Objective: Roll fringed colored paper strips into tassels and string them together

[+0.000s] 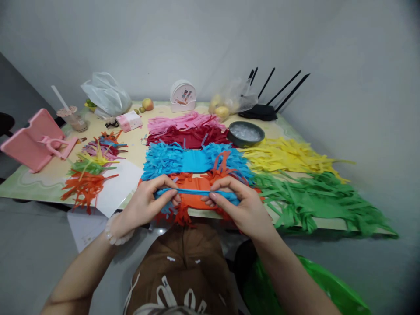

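Between my hands a blue fringed paper piece (193, 191) is stretched sideways, its middle rolled narrow. My left hand (155, 199) pinches its left part, and my right hand (231, 199) pinches the right part with thumb and fingers. Blue strips show below the left fingers. Right beneath lies a stack of orange fringed sheets (197, 202), partly covered by my hands. Beyond it are blue fringed sheets (196, 161), then dark red (193, 136) and pink ones (183, 121). Finished-looking tassels (83, 186) in several colours lie to the left beside white paper (120, 183).
Yellow (288, 155) and green fringed sheets (321, 197) spread to the right. A dark bowl (246, 133), a black router (259, 112), bagged fruit (223, 107) and a round white holder (183, 95) stand behind. At left are a pink stand (36, 140) and a drink cup (74, 118).
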Motion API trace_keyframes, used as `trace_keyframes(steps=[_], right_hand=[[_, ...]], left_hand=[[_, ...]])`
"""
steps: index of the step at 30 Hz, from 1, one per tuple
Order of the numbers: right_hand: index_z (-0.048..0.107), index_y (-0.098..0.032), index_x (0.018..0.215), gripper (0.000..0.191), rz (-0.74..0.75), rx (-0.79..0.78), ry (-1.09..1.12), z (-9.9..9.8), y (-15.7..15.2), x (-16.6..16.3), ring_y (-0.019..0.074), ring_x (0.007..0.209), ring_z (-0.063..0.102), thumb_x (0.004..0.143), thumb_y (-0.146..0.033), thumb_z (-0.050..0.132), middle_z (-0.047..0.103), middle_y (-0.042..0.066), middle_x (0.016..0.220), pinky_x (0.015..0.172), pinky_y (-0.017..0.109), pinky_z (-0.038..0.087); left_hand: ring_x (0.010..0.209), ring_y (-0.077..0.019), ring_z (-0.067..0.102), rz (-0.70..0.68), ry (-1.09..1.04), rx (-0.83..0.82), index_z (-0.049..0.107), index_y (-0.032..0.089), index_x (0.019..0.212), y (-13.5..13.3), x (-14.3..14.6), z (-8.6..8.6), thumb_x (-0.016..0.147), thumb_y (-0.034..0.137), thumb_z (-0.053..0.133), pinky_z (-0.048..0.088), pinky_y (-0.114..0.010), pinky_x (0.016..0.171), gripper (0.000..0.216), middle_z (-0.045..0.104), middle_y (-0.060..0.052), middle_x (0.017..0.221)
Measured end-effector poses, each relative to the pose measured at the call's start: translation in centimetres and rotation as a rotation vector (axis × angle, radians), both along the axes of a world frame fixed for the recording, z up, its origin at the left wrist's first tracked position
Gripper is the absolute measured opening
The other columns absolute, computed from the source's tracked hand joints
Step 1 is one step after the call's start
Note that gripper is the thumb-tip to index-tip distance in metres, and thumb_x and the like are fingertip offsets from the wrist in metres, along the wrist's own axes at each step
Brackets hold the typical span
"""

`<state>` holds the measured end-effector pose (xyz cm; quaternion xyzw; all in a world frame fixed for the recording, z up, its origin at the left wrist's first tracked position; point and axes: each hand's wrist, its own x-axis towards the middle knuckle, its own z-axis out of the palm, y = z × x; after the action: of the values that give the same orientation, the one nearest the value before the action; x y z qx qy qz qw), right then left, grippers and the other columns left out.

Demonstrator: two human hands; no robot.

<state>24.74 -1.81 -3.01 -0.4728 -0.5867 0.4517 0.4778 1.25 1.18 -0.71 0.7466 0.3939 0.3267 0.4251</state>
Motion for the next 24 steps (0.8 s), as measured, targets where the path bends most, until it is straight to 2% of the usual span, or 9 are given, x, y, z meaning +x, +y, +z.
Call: trace_keyframes(steps=[3,7,11,14,17,19,21,23,24], right_hand=[[0.075,-0.018,0.095,0.023,0.013,-0.013,0.056,-0.3,0.2,0.1,0.0196,0.071,0.075,0.084,-0.038,0.071,0.077,0.006,0.079,0.068,0.03,0.062],[0.08,-0.02,0.094,0.018,0.014,-0.031,0.166,-0.9,0.7,0.3,0.0189,0.069,0.074,0.082,-0.032,0.074,0.078,0.006,0.078,0.067,0.03,0.063],[0.081,-0.022,0.084,0.008,0.06,-0.019,0.258,-1.4,1.2,0.2,0.0163,0.068,0.074,0.08,-0.024,0.074,0.078,0.005,0.077,0.067,0.026,0.061],[0.08,-0.021,0.08,0.009,0.054,-0.011,0.282,-1.6,1.4,0.0,0.0158,0.065,0.073,0.079,-0.018,0.071,0.078,0.004,0.075,0.063,0.025,0.061],[0.079,-0.02,0.08,0.017,0.039,0.126,0.174,-1.2,1.2,0.0,0.0156,0.064,0.073,0.079,-0.011,0.064,0.077,0.003,0.075,0.06,0.024,0.06],[0.078,-0.02,0.081,0.022,0.041,0.316,0.0,-0.6,0.9,0.0,0.0152,0.068,0.073,0.078,-0.007,0.06,0.077,0.003,0.077,0.064,0.024,0.059],[0.078,-0.02,0.084,0.026,0.065,0.497,-0.162,0.2,0.6,0.0,0.0144,0.072,0.073,0.079,-0.003,0.058,0.077,0.003,0.078,0.069,0.023,0.058],[0.077,-0.02,0.087,0.028,0.101,0.617,-0.249,0.8,0.5,-0.1,0.0139,0.074,0.073,0.08,-0.002,0.056,0.077,0.003,0.079,0.072,0.022,0.058],[0.076,-0.02,0.089,0.028,0.124,0.656,-0.272,1.0,0.5,-0.1,0.0138,0.075,0.073,0.082,-0.002,0.055,0.077,0.003,0.079,0.072,0.022,0.058]], left_hand=[[0.068,-0.0149,0.07,-0.003,-0.11,-0.149,0.069,0.013,0.097,0.2,-0.1,-0.3,0.092,0.029,0.06,0.055,-0.025,0.069,0.019,0.074,-0.005,0.077],[0.072,-0.0164,0.071,-0.025,-0.25,-0.307,0.075,0.014,0.104,0.7,-0.3,-1.0,0.089,0.027,0.064,0.056,-0.028,0.075,0.024,0.076,-0.007,0.077],[0.061,-0.0138,0.067,0.0,-0.44,-0.429,0.079,0.014,0.089,0.9,0.3,-1.8,0.08,0.024,0.072,0.055,-0.028,0.069,0.016,0.075,-0.007,0.076],[0.059,-0.0127,0.065,0.021,-0.508,-0.455,0.078,0.014,0.08,0.8,0.4,-2.2,0.078,0.022,0.073,0.054,-0.026,0.066,0.009,0.074,-0.006,0.07],[0.067,-0.0158,0.069,-0.05,-0.404,-0.367,0.075,0.016,0.081,1.0,-0.3,-1.8,0.084,0.025,0.067,0.056,-0.028,0.07,0.013,0.075,-0.006,0.075],[0.09,-0.0215,0.071,-0.136,-0.178,-0.175,0.074,0.016,0.082,1.1,-1.0,-0.8,0.088,0.025,0.062,0.055,-0.034,0.085,0.016,0.076,-0.01,0.096],[0.117,-0.026,0.062,-0.163,0.036,0.076,0.074,0.017,0.086,1.3,-1.3,0.6,0.089,0.023,0.061,0.045,-0.04,0.105,0.014,0.071,-0.011,0.119],[0.125,-0.0251,0.057,-0.166,0.13,0.235,0.074,0.019,0.095,1.4,-1.0,1.7,0.089,0.022,0.062,0.036,-0.041,0.113,0.014,0.07,-0.01,0.123],[0.121,-0.0235,0.06,-0.191,0.15,0.253,0.073,0.019,0.1,1.5,-0.6,2.1,0.089,0.022,0.062,0.038,-0.039,0.111,0.015,0.073,-0.009,0.117]])
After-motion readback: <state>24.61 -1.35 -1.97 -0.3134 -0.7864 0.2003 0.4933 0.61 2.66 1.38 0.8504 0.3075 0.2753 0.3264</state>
